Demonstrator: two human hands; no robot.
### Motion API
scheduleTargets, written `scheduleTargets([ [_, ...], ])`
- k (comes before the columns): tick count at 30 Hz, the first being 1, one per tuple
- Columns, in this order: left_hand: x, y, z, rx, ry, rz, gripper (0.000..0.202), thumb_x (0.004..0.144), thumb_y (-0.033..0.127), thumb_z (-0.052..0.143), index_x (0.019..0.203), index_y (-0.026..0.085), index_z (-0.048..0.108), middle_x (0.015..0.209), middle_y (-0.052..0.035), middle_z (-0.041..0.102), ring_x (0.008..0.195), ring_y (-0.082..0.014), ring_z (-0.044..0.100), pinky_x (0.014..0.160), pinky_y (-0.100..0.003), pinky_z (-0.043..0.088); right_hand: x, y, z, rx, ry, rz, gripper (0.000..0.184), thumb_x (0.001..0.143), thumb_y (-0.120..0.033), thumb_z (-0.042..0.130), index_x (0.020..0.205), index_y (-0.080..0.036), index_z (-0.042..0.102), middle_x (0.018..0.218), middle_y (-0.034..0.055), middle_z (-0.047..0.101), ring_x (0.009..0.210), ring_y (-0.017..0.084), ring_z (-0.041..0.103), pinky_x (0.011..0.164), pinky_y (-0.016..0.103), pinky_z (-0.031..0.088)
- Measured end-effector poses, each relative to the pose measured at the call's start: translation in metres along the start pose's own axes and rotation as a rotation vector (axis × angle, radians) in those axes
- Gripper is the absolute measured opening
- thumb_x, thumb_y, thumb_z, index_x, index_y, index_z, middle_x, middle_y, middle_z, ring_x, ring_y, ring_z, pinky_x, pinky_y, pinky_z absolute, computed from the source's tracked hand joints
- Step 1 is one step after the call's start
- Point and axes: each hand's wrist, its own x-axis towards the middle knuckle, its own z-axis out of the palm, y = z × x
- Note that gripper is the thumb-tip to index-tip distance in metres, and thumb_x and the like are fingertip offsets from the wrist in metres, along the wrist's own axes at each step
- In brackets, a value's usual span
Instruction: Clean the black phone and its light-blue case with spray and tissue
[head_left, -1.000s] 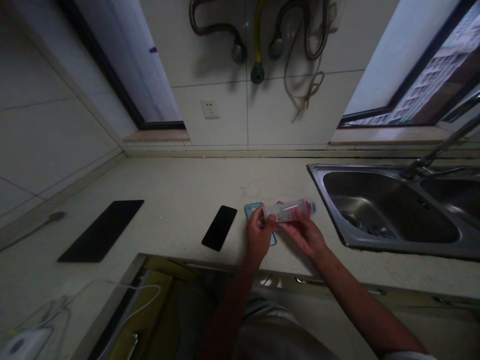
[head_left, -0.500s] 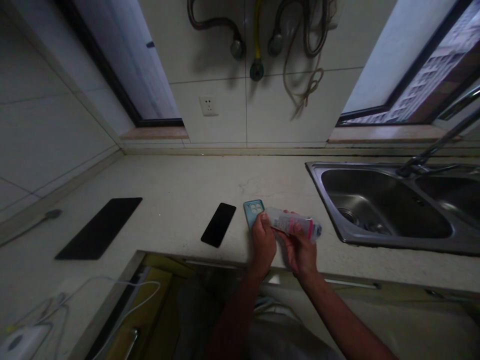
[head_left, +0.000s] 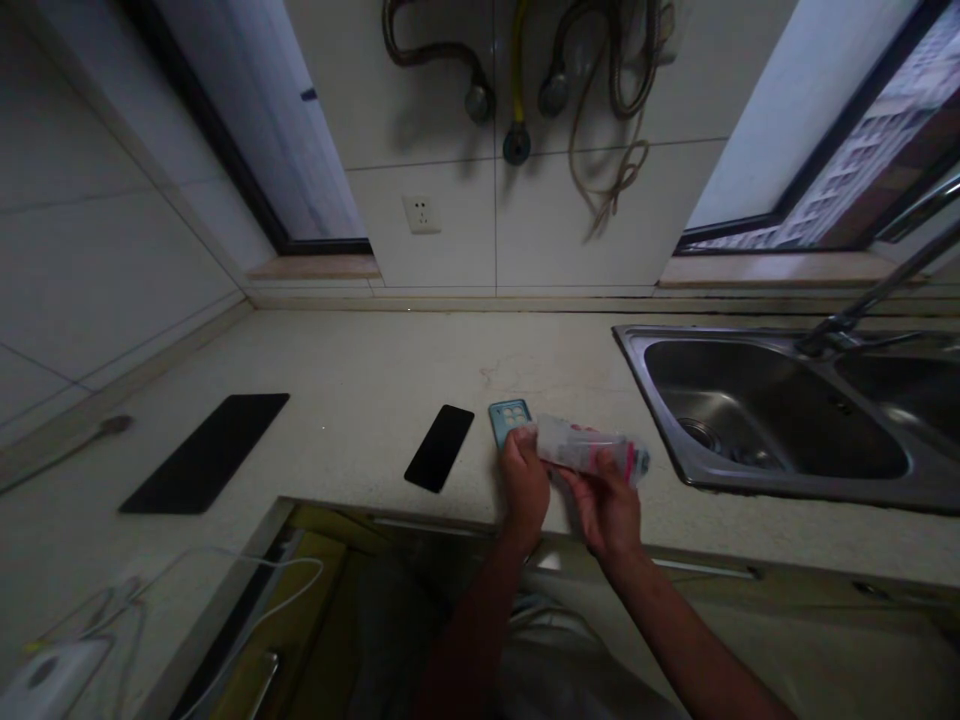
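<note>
Both my hands hold a clear plastic packet [head_left: 581,450] with pink print, just above the front edge of the pale counter [head_left: 360,370]. My left hand [head_left: 523,482] pinches its left end, fingers closed. My right hand [head_left: 607,505] grips it from below near the middle and right end. Under my left hand lies a teal phone case [head_left: 508,415], camera holes up, partly hidden by that hand. A black phone [head_left: 439,447] lies face down a little to the left of the case.
A larger black slab [head_left: 206,451] lies on the counter at the left. A steel sink [head_left: 765,420] with a tap sits at the right. A white device [head_left: 45,675] with cables rests at the lower left. Hoses hang on the tiled wall above a socket [head_left: 421,213].
The packet has tilted, its right end dropping, and both hands have drawn back toward the counter's front edge. More of the teal case shows now.
</note>
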Motion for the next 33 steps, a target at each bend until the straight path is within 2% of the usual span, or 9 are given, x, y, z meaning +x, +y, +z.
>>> scheduleTargets([
  [4, 0.003, 0.006, -0.002, -0.168, -0.015, -0.068, 0.057, 0.091, 0.067, 0.039, 0.085, 0.015, 0.063, 0.062, -0.0012, 0.058, 0.046, -0.0110, 0.048, 0.045, -0.022, 0.037, 0.001, -0.009, 0.001, 0.156, -0.004, 0.010, 0.033, 0.072, -0.035, 0.085, 0.098, -0.023, 0.069, 0.102, 0.0028, 0.075, 0.099, 0.023, 0.071, 0.083, 0.048, 0.063],
  [7, 0.007, 0.012, -0.005, -0.237, -0.146, -0.085, 0.065, 0.091, 0.069, 0.037, 0.093, 0.012, 0.066, 0.051, 0.0029, 0.049, 0.039, -0.0097, 0.039, 0.039, -0.021, 0.031, 0.009, -0.016, -0.006, 0.253, -0.009, 0.060, 0.026, 0.075, -0.031, 0.084, 0.095, -0.024, 0.069, 0.098, 0.0003, 0.077, 0.093, 0.020, 0.073, 0.079, 0.042, 0.065],
  [9, 0.014, 0.016, -0.008, -0.195, -0.213, -0.104, 0.070, 0.095, 0.067, 0.027, 0.104, 0.010, 0.067, 0.057, -0.0002, 0.056, 0.037, -0.0094, 0.039, 0.038, -0.022, 0.031, 0.019, -0.022, -0.017, 0.299, 0.003, 0.127, 0.021, 0.079, -0.031, 0.081, 0.095, -0.024, 0.070, 0.097, 0.0005, 0.078, 0.090, 0.019, 0.074, 0.075, 0.037, 0.066],
  [11, 0.025, 0.018, -0.009, -0.070, -0.228, -0.066, 0.067, 0.099, 0.059, 0.021, 0.114, 0.011, 0.065, 0.086, -0.0094, 0.070, 0.044, -0.0096, 0.048, 0.043, -0.024, 0.039, 0.032, -0.029, -0.029, 0.331, 0.039, 0.179, 0.020, 0.080, -0.031, 0.079, 0.097, -0.024, 0.070, 0.097, 0.0013, 0.078, 0.088, 0.019, 0.075, 0.070, 0.034, 0.066],
  [13, 0.036, 0.020, -0.009, 0.177, -0.250, 0.099, 0.047, 0.101, 0.046, 0.037, 0.120, 0.013, 0.064, 0.107, -0.0137, 0.071, 0.074, -0.0156, 0.066, 0.068, -0.028, 0.052, 0.045, -0.038, -0.041, 0.364, 0.084, 0.171, 0.022, 0.081, -0.032, 0.078, 0.099, -0.023, 0.070, 0.095, 0.0025, 0.079, 0.087, 0.019, 0.076, 0.070, 0.033, 0.066],
  [16, 0.048, 0.024, 0.000, 0.612, -0.395, 0.349, 0.037, 0.096, 0.030, 0.052, 0.126, 0.011, 0.061, 0.121, -0.0180, 0.067, 0.117, -0.0269, 0.061, 0.101, -0.039, 0.046, 0.059, -0.052, -0.053, 0.425, 0.140, 0.105, 0.022, 0.082, -0.031, 0.076, 0.101, -0.021, 0.070, 0.094, 0.0030, 0.079, 0.088, 0.019, 0.076, 0.075, 0.034, 0.066],
  [23, 0.055, 0.033, 0.033, 1.143, -0.727, 0.343, 0.035, 0.089, 0.029, 0.066, 0.117, 0.008, 0.065, 0.116, -0.0231, 0.066, 0.108, -0.0350, 0.066, 0.085, -0.041, 0.052, 0.068, -0.068, -0.063, 0.445, 0.237, 0.045, 0.015, 0.088, -0.033, 0.068, 0.099, -0.022, 0.069, 0.094, 0.0033, 0.079, 0.089, 0.019, 0.075, 0.075, 0.035, 0.066],
  [29, 0.062, 0.031, 0.034, 1.084, -0.707, 0.337, 0.019, 0.090, 0.024, 0.060, 0.097, 0.011, 0.071, 0.106, -0.0206, 0.070, 0.104, -0.0314, 0.067, 0.083, -0.038, 0.050, 0.066, -0.061, -0.072, 0.405, 0.194, 0.114, 0.020, 0.087, -0.034, 0.069, 0.103, -0.023, 0.067, 0.101, 0.0039, 0.078, 0.092, 0.021, 0.075, 0.071, 0.038, 0.065],
  [33, 0.070, 0.023, 0.018, 0.519, -0.653, 0.242, 0.016, 0.078, 0.029, 0.074, 0.070, 0.017, 0.067, 0.083, -0.0077, 0.069, 0.089, -0.0214, 0.066, 0.079, -0.032, 0.049, 0.068, -0.058, -0.074, 0.401, 0.164, 0.103, 0.021, 0.086, -0.033, 0.069, 0.105, -0.024, 0.067, 0.104, 0.0036, 0.077, 0.096, 0.021, 0.073, 0.074, 0.039, 0.064],
])
